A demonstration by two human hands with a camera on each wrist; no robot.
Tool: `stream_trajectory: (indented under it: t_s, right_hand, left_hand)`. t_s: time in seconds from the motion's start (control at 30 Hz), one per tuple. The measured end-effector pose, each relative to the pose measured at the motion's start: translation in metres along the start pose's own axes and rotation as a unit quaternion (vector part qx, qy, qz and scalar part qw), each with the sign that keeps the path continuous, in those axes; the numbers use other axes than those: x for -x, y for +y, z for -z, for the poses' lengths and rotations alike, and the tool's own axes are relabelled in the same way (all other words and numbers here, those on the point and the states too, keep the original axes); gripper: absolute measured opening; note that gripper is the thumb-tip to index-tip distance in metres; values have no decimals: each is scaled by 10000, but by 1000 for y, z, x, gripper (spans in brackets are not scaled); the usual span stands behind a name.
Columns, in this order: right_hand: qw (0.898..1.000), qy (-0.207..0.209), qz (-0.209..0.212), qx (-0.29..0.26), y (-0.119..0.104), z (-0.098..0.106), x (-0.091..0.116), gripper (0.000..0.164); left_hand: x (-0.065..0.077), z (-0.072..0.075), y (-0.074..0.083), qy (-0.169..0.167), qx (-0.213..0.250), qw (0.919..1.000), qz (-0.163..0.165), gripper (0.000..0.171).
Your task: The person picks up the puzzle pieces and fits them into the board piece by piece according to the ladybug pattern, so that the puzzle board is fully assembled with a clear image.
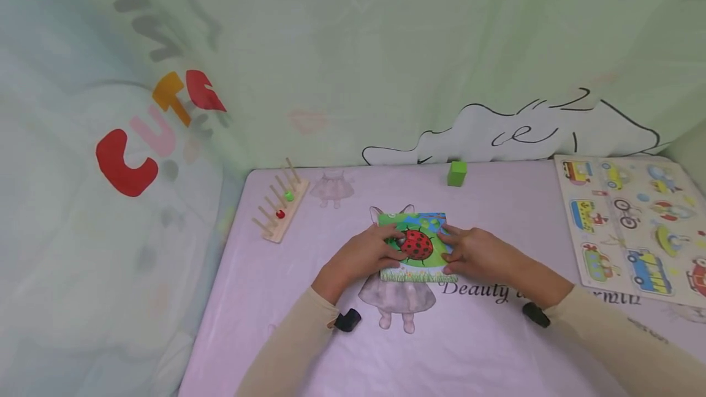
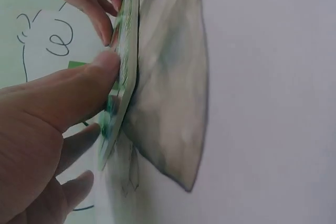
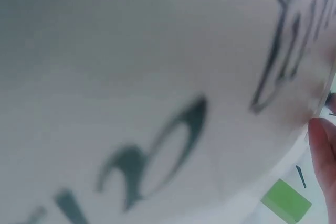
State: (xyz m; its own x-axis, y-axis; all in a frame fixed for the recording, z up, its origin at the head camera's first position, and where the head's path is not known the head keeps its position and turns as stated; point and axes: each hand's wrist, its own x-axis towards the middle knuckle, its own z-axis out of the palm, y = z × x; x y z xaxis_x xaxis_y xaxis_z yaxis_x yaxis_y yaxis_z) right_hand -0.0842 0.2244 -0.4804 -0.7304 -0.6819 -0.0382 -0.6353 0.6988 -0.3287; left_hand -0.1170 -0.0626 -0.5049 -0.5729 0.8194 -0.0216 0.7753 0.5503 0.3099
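Observation:
A square ladybug picture board (image 1: pixel 417 245) lies flat on the table, with green, blue and grass patterns around a red spotted ladybug. From the left, my left hand (image 1: pixel 371 252) reaches over it, fingers spread and touching its surface near the ladybug's head. In the left wrist view the left thumb (image 2: pixel 107 69) rests on the board (image 2: pixel 126 66), seen edge-on. At the board's right edge, the fingertips of my right hand (image 1: pixel 478 255) touch it. Only a bit of the right hand (image 3: pixel 324 150) shows in the right wrist view.
A wooden peg rack (image 1: pixel 289 213) with a red and a green bead stands at the table's left. Behind the board is a green block (image 1: pixel 456 174). A vehicle picture board (image 1: pixel 623 201) lies at the right. Printed cloth covers the table (image 1: pixel 463 348) and the walls.

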Motion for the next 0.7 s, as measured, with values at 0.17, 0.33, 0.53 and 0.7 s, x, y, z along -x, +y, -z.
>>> stream_trajectory:
  t_s: [0.17, 0.33, 0.53, 0.7]
  right_hand:
    - [9996, -216, -153, 44, 2, 2, -4, 26]
    - [9984, -24, -452, -339, 8, -2, -1, 29]
    - [9953, 223, -556, -756, 16, -2, 4, 28]
    - [9957, 442, -367, -730, 16, 5, 8, 32]
  left_hand:
    - [2, 3, -3, -404, 63, 9991, 77, 42]
    - [3, 2, -5, -408, 84, 9991, 106, 44]
    - [2, -4, -9, -57, 424, 9991, 80, 34]
    - [2, -2, -9, 220, 865, 9959, 168, 30]
